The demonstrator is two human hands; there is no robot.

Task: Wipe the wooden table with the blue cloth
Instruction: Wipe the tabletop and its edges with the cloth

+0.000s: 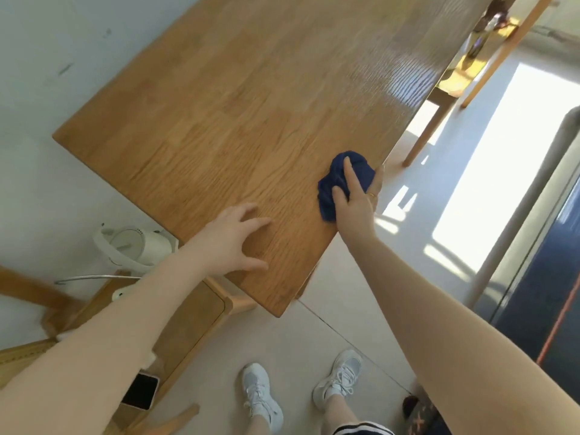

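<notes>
blue cloth pressed at the counter's right edge

the right hand (356,204) lies on top of the bunched blue cloth (340,180), which sits on the wooden counter (238,114) right at its right edge, toward the near corner. the fingers (347,171) are stretched forward over the cloth and pressing it down rather than wrapped tightly round it; one finger reaches the cloth's far side, and another, bearing a ring, hangs past the counter's edge. part of the cloth bulges out to the left of the hand.

the left hand (233,243) rests flat on the bare wood to the left of the cloth and nearer the camera, well apart from it. its fingers are spread wide and hold nothing.

the far right part of the counter shines with reflected light. below the near left edge a white electric kettle (135,246) stands on a lower wooden piece, and a phone (140,391) lies further toward the camera, partly behind the left forearm. two white sneakers (262,397) stand on the pale tiled floor (332,309) at the bottom. bright sunlight falls on the floor at right.
</notes>
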